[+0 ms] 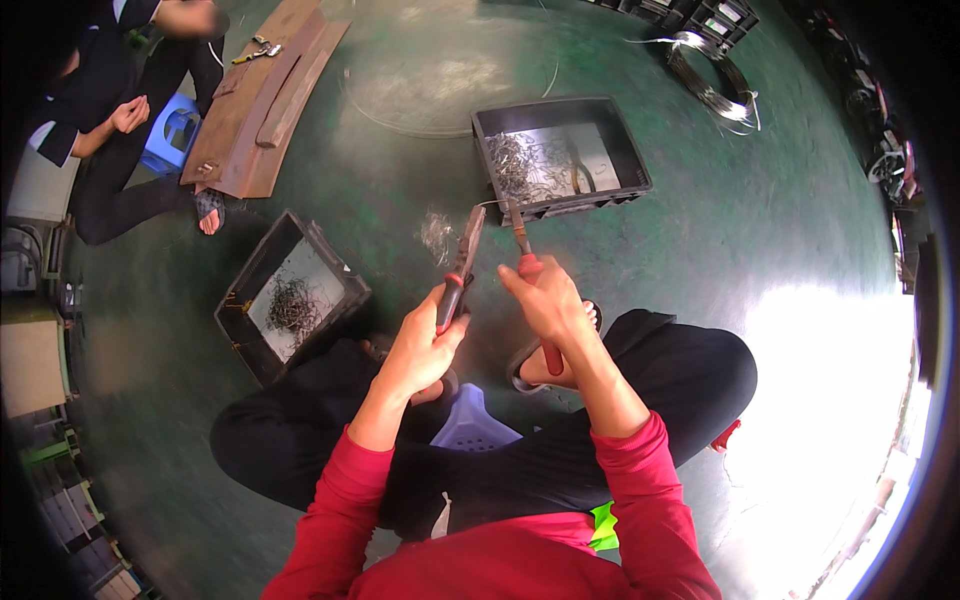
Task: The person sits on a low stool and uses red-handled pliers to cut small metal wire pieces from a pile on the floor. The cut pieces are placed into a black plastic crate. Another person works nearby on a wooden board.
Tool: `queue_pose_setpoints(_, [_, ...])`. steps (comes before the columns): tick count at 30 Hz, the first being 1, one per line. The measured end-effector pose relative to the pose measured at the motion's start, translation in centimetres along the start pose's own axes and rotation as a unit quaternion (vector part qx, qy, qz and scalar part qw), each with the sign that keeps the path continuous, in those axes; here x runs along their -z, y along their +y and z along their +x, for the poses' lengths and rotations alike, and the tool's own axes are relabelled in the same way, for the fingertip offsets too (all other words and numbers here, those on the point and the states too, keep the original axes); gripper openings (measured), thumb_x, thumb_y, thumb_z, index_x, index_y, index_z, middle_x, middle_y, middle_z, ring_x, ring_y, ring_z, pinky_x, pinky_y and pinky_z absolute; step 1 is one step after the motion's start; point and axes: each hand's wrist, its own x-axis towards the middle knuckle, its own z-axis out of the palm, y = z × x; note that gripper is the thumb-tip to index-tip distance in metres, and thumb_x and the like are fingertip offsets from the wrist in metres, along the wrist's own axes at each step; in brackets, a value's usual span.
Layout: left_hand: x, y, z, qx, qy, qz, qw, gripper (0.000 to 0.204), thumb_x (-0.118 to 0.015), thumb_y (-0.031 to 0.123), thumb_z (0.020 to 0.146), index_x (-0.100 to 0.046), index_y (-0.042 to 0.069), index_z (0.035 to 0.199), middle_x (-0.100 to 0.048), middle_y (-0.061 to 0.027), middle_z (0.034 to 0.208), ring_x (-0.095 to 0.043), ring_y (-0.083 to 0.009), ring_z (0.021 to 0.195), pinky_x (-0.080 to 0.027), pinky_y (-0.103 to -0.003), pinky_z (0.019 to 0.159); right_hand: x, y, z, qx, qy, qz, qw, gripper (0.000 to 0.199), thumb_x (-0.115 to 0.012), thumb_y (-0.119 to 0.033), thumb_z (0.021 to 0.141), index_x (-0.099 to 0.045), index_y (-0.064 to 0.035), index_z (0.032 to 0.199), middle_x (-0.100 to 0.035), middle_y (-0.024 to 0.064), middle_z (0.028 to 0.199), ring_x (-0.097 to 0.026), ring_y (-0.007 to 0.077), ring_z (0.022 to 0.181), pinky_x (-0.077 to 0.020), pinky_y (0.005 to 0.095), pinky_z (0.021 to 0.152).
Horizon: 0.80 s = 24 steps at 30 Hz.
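My left hand (412, 348) is closed around pliers (467, 252) with red and black handles, their jaws pointing away from me. My right hand (550, 300) grips a second pair of pliers (520, 236) with red handles. A short thin wire (491, 203) spans the gap between the two jaw tips. Just beyond the tools stands a black crate (622, 150) holding many small metal wire pieces (515, 165) and a dark curved object. Closer on my left, another black crate (338, 258) contains a dark heap of small wire pieces (294, 306).
Loose wire bits (437, 237) lie on the green floor. A wire coil (712, 90) rests at the far right, near black crates (700, 22). At the far left, another person sits by wooden boards (250, 110) and a blue stool (172, 132). A purple stool (472, 428) shows beneath me.
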Motion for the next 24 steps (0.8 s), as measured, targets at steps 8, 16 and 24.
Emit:
queue_pose_setpoints(8, [1.0, -0.7, 0.0, 0.017, -0.059, -0.132, 0.989, 0.025, -0.057, 0.009, 0.093, -0.053, 0.002, 0.117, -0.057, -0.0022, 0.083, -0.058, -0.0127, 0.075, -0.047, -0.029, 0.069, 0.1, -1.2, -0.4, 0.000, 0.022, -0.028, 0.999, 0.055, -0.066, -0.043, 0.085, -0.055, 0.0061, 0.105, -0.065, 0.0288, 0.093, -0.064, 0.0422, 0.094, -0.0488, 0.0448, 0.082])
queue_pose_setpoints(16, [1.9, -0.3, 0.2, 0.066, -0.128, -0.215, 0.966, 0.031, -0.056, 0.008, 0.093, -0.052, 0.000, 0.123, -0.061, -0.0041, 0.096, -0.060, -0.0125, 0.081, -0.050, -0.029, 0.071, 0.3, -1.1, -0.4, 0.011, 0.016, -0.041, 0.999, 0.055, -0.063, -0.041, 0.087, -0.050, 0.0073, 0.111, -0.063, 0.0340, 0.094, -0.062, 0.0488, 0.094, -0.0482, 0.0500, 0.082])
queue_pose_setpoints(24, [-1.5, -7.1, 2.9, -0.092, 0.036, 0.014, 0.995, 0.045, -0.064, 0.013, 0.088, -0.051, 0.001, 0.129, -0.055, -0.0018, 0.087, -0.050, -0.0114, 0.078, -0.043, -0.025, 0.072, 0.7, 1.5, 2.6, -0.104, -0.135, 0.220, 0.961, 0.045, -0.065, -0.042, 0.088, -0.051, -0.0007, 0.099, -0.063, 0.0119, 0.081, -0.065, 0.0240, 0.076, -0.0532, 0.0367, 0.064])
